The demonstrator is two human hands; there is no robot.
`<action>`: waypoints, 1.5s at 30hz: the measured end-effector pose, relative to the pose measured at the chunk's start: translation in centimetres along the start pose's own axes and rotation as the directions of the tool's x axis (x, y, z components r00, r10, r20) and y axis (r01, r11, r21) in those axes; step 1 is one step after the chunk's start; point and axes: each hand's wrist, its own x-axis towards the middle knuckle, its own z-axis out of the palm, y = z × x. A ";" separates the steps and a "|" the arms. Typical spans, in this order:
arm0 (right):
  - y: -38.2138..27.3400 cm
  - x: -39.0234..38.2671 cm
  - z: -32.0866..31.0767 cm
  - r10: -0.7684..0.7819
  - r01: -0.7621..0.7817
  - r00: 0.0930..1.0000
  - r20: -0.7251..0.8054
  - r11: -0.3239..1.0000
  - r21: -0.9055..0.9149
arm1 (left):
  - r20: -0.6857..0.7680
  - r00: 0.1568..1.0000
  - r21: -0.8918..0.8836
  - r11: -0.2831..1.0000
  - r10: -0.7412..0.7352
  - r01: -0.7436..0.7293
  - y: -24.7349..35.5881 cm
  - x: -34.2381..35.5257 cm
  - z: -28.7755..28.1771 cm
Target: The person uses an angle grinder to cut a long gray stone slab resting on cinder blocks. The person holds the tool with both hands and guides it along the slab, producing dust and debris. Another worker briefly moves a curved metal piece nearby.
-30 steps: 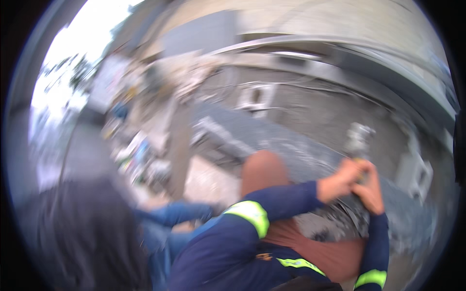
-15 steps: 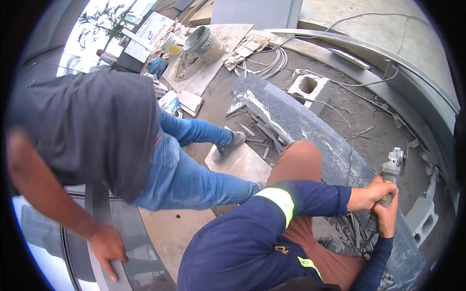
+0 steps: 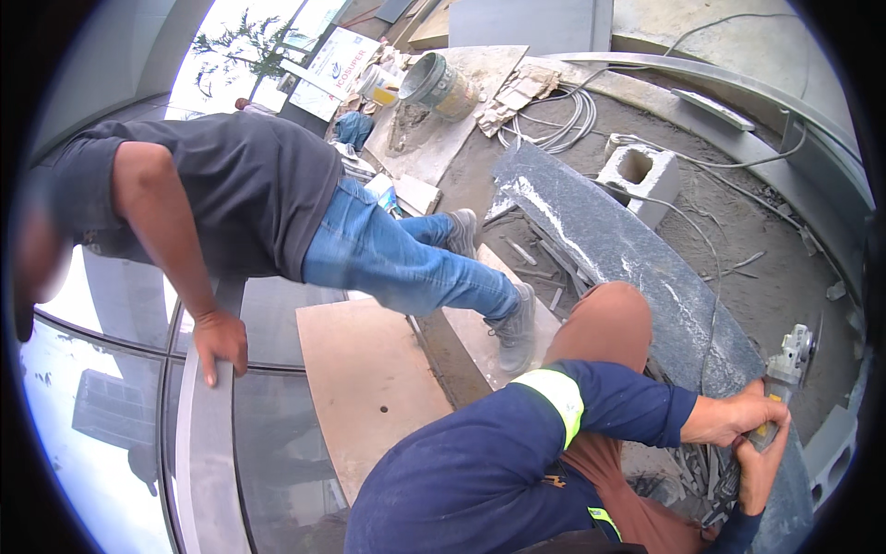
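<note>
My left hand [image 3: 736, 415] and my right hand [image 3: 762, 467] are both closed on the body of an angle grinder [image 3: 790, 360] at the lower right, its disc edge-on and pointing upward in the picture. A long dark grey stone slab [image 3: 609, 240] with white streaks runs diagonally beside my bent knee [image 3: 609, 323], passing under the tool's area. Narrow cut stone offcuts [image 3: 558, 254] lie along the slab's left side. Whether the disc touches anything, I cannot tell.
At left a co-worker [image 3: 212, 198] leans over, one hand [image 3: 220, 346] on a metal rail [image 3: 205, 443] beside glass. Beige boards [image 3: 355, 360] lie below. Hollow blocks [image 3: 654, 181], coiled cables [image 3: 563, 129], buckets [image 3: 429, 88] and a curved metal edge [image 3: 701, 78] are farther off.
The view has steadied and shifted. The grinder and my hands sit lower and farther right in the picture. The co-worker has stepped and leaned over, a hand still on the rail.
</note>
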 end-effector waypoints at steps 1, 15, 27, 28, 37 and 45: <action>-0.5 -0.2 0.2 0.015 -0.015 1.000 -0.002 0.999 -0.031 | 0.013 1.000 -0.001 1.000 -0.008 0.008 0.1 -0.2 -0.1; 1.1 0.0 -0.5 0.026 -0.026 1.000 -0.004 0.999 0.032 | -0.004 0.999 -0.002 0.999 -0.038 0.038 -2.2 2.7 -0.9; 0.3 -0.4 -0.4 0.022 -0.023 1.000 -0.019 0.999 -0.032 | 0.021 0.999 0.036 0.999 0.024 -0.025 -2.8 3.0 -1.1; 0.2 -0.4 -0.4 0.025 -0.026 0.999 -0.022 0.999 -0.038 | 0.010 1.000 0.044 0.999 0.022 -0.022 -2.6 2.9 -1.0; -2.0 -0.9 0.7 -0.001 0.001 1.000 0.007 0.998 0.055 | 0.048 0.998 0.118 0.992 0.031 -0.036 -0.5 0.9 -1.1; -1.1 -0.8 -0.6 -0.025 0.025 1.000 0.005 0.987 -0.156 | 0.142 0.988 0.108 0.993 -0.063 0.048 -0.4 2.1 -2.2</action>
